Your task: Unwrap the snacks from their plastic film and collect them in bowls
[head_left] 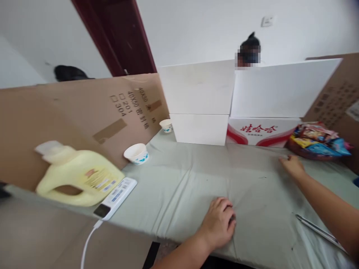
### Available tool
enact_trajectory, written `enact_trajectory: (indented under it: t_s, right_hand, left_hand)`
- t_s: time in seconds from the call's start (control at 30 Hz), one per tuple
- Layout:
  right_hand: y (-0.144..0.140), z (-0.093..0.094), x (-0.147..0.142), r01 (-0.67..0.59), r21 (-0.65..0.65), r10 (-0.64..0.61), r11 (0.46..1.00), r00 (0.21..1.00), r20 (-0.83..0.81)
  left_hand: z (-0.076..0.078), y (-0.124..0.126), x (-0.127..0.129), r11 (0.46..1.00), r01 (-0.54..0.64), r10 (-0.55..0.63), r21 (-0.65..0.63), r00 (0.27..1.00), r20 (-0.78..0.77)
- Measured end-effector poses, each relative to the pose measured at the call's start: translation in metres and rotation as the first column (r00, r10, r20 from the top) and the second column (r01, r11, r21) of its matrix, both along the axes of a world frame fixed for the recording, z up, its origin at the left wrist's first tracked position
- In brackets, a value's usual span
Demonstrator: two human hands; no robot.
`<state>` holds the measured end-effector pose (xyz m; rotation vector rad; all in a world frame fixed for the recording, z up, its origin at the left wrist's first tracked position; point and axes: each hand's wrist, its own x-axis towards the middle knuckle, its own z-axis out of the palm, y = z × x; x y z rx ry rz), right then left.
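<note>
left hand point(220, 224): lies knuckles-up on the grey-green cloth point(179, 179) at the near edge of the counter; fingers curled under, grip narrow and holding nothing that shows, maybe bunching the cloth, cannot tell
right hand point(292, 166): reaches far forward and rests flat on the cloth, fingers spread low, grip loose and holding nothing
nearest thing to right hand: snack basket point(318, 144), just beside the fingertips, up and to the right; full of bright wrapped packets
which hand is nearer: the right, by far; the left is well apart from the basket
cloth: covers the counter, creased, folds running away from the left hand toward the back
metal rod or pen point(316, 228): thin, lies on the cloth near the right forearm, long axis slanting toward the lower right; far end cut off by the frame
left side of counter: yellow detergent jug point(78, 179) on its side, handle toward the viewer; white power strip point(116, 196) touching it, cable dropping off the edge
paper cups point(136, 153): two, upright, near the cardboard sheet point(70, 112)
back: white boxes point(199, 102) stacked; red-printed carton point(262, 130) beside them
hidden: person behind the boxes, mostly blocked; picture is blurred, labels unreadable; left fingertips tucked out of sight
</note>
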<state>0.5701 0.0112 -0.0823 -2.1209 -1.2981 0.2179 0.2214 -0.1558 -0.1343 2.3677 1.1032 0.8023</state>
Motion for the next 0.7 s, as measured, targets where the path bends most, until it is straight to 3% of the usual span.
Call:
enact_trajectory:
  t_s: [0.1, 0.13, 0.17, 0.27, 0.33, 0.43, 0.57, 0.7]
  right_hand:
    - [0.005, -0.014, -0.093, -0.243, -0.034, 0.243, 0.969, 0.97, 0.001]
    - [0.005, -0.02, -0.129, -0.345, -0.04, 0.345, 0.938, 0.939, -0.002]
    - [0.004, -0.026, -0.165, -0.487, -0.044, 0.488, 0.872, 0.873, 0.013]
    - [-0.004, -0.041, -0.259, -0.641, -0.036, 0.642, 0.767, 0.765, 0.041]
    - [-0.013, -0.048, -0.301, -0.694, -0.036, 0.694, 0.719, 0.715, 0.088]
    - [-0.027, -0.053, -0.331, -0.733, -0.059, 0.729, 0.677, 0.659, 0.184]
    - [-0.037, -0.051, -0.334, -0.735, -0.116, 0.734, 0.668, 0.624, 0.269]
    - [-0.037, -0.048, -0.332, -0.719, -0.149, 0.723, 0.679, 0.621, 0.303]
  left_hand:
    - [-0.006, 0.001, 0.0, 1.0, 0.004, -0.005, 0.023, 0.998, 0.07]
    - [-0.007, 0.001, -0.002, 1.0, -0.012, 0.009, 0.018, 0.99, 0.143]
    - [-0.007, 0.002, -0.004, 0.999, -0.043, 0.041, 0.002, 0.971, 0.234]
    - [-0.004, 0.004, -0.014, 0.974, -0.209, 0.226, -0.092, 0.839, 0.495]
    - [0.0, 0.007, -0.021, 0.946, -0.297, 0.314, -0.129, 0.741, 0.594]
    - [0.004, 0.008, -0.027, 0.943, -0.324, 0.285, -0.07, 0.683, 0.672]
    - [0.007, 0.01, -0.026, 0.94, -0.337, 0.205, 0.049, 0.673, 0.711]
    - [0.002, 0.014, -0.025, 0.928, -0.369, 0.277, -0.041, 0.614, 0.739]
